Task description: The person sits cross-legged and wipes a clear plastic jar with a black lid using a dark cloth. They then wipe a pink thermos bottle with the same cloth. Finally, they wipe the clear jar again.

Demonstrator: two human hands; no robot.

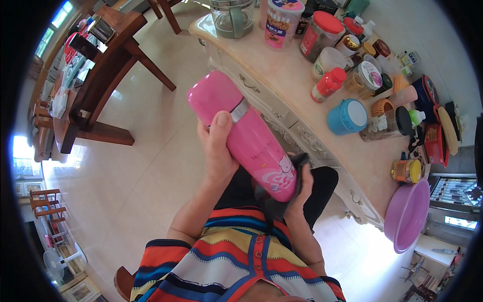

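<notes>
A pink vacuum flask with a cartoon cat print and a silver band under its pink cap is held tilted above my lap. My left hand grips it just below the cap, thumb pressed near the band. At the lower end, my right hand holds a dark grey cloth against the flask's base and side. The cloth hides part of the right fingers and the bottom of the flask.
A cream sideboard with drawers runs along the right. On it stand a glass pitcher, several jars, a red bottle and a blue canister. A purple basin overhangs its near end. A wooden chair stands left.
</notes>
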